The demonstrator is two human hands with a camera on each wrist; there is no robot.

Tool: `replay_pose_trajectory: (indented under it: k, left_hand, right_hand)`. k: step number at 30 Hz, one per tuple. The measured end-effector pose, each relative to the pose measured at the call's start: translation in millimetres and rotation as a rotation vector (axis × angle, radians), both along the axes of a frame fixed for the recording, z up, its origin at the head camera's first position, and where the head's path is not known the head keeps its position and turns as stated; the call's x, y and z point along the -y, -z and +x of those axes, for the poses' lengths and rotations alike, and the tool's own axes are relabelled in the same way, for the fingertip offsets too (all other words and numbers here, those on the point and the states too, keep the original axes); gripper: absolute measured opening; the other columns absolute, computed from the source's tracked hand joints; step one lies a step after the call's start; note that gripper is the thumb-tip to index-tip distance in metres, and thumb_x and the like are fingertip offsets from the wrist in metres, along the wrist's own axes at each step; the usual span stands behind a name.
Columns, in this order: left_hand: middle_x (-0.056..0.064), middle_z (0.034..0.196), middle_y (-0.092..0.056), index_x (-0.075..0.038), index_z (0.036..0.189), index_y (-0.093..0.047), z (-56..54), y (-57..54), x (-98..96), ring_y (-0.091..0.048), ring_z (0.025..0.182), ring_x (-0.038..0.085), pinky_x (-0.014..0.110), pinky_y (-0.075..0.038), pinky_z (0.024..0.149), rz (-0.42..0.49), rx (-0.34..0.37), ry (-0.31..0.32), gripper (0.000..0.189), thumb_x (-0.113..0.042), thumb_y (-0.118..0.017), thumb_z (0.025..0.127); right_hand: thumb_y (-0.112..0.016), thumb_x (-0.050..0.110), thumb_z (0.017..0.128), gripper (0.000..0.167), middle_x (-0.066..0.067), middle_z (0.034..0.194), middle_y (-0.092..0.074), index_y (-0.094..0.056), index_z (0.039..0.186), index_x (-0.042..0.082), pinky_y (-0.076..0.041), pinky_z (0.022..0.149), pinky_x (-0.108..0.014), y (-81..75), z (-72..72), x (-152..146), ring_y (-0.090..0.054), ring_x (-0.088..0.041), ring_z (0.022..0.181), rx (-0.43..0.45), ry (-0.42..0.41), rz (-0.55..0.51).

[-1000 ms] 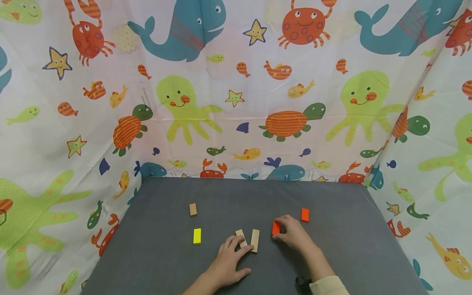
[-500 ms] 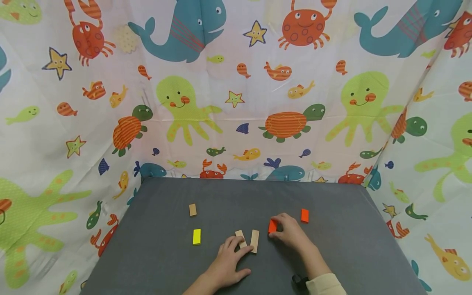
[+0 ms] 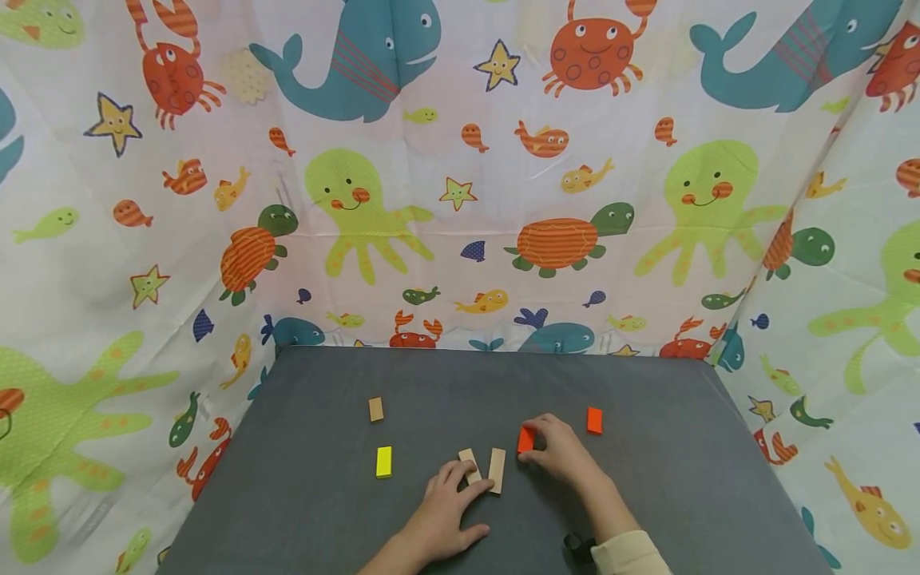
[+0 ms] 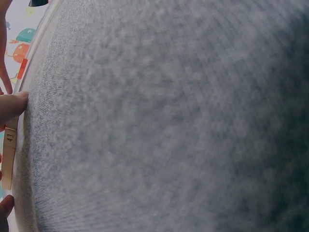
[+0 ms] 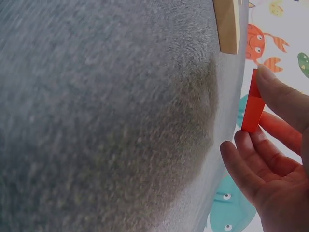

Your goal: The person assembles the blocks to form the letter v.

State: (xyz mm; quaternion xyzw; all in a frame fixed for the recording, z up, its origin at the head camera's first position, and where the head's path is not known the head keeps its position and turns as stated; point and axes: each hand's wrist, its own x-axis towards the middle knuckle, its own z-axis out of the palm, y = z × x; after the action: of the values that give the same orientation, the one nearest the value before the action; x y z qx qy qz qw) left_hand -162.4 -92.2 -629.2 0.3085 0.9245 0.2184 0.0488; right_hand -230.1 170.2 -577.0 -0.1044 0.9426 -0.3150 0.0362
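My right hand (image 3: 564,451) pinches a red block (image 3: 526,440) between thumb and fingers, just right of two wooden blocks. In the right wrist view the red block (image 5: 252,114) shows close up, with the thumb at one end and fingers at the other. My left hand (image 3: 447,511) rests with spread fingers at the wooden blocks. Its fingers partly cover the slanted left wooden block (image 3: 469,459), and one fingertip lies at the lower end of the right wooden block (image 3: 497,465). The left wrist view shows a wooden block (image 4: 7,164) with small dark marks between the fingers.
A second red block (image 3: 594,421) lies beyond my right hand. On the left of the grey table (image 3: 302,495) are a yellow block (image 3: 384,461) and a short wooden block (image 3: 376,409). A curtain printed with sea animals (image 3: 446,144) hangs behind the table.
My right hand has slid left with the red block, bringing it nearer the wooden blocks. My left hand and the other blocks stay in place.
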Motion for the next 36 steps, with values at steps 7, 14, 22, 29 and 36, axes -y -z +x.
replay_pose_trajectory:
  k: [7,14,22,29,36]
  left_hand:
    - [0.001,0.151,-0.038,-0.039,0.146,-0.050,1.8,-5.1,-1.6,-0.034,0.137,0.027,0.059,-0.039,0.102,-0.004,0.009,-0.011,0.061,-0.054,-0.071,0.090]
    - [0.002,0.152,-0.038,-0.038,0.146,-0.051,2.8,-6.3,-2.7,-0.033,0.138,0.027,0.060,-0.038,0.103,0.007,0.012,-0.019,0.061,-0.051,-0.072,0.090]
    - [0.002,0.151,-0.038,-0.038,0.146,-0.051,2.8,-4.0,-1.8,-0.034,0.137,0.028,0.061,-0.039,0.102,0.002,0.004,-0.014,0.061,-0.055,-0.070,0.090]
    - [0.001,0.151,-0.038,-0.038,0.146,-0.051,3.3,-4.2,-1.3,-0.034,0.137,0.028,0.061,-0.038,0.102,0.006,0.014,-0.017,0.061,-0.053,-0.070,0.090]
    - [0.001,0.152,-0.038,-0.039,0.146,-0.050,3.3,-5.3,-1.9,-0.034,0.138,0.029,0.062,-0.038,0.103,0.004,0.035,-0.014,0.060,-0.053,-0.070,0.090]
  right_hand:
    - [-0.089,0.025,0.077,0.054,-0.009,0.123,-0.065,-0.070,0.125,0.008,-0.050,0.099,-0.049,-1.3,-2.7,4.6,-0.062,-0.026,0.108,0.005,0.007,-0.013]
    - [-0.089,0.024,0.077,0.056,-0.009,0.124,-0.064,-0.069,0.126,0.008,-0.052,0.097,-0.049,-2.5,-4.3,8.8,-0.061,-0.025,0.106,0.031,0.009,-0.015]
    - [-0.089,0.024,0.077,0.056,-0.009,0.123,-0.064,-0.069,0.126,0.008,-0.052,0.095,-0.048,-2.8,-6.2,11.0,-0.060,-0.024,0.103,0.026,0.003,-0.025]
    - [-0.090,0.024,0.076,0.055,-0.009,0.121,-0.065,-0.070,0.124,0.008,-0.052,0.094,-0.048,-2.6,-8.2,13.2,-0.061,-0.025,0.103,0.016,0.003,-0.026]
    - [-0.089,0.024,0.077,0.056,-0.010,0.120,-0.065,-0.069,0.125,0.005,-0.052,0.094,-0.050,-3.9,-8.3,15.5,-0.061,-0.027,0.104,0.001,-0.004,-0.048]
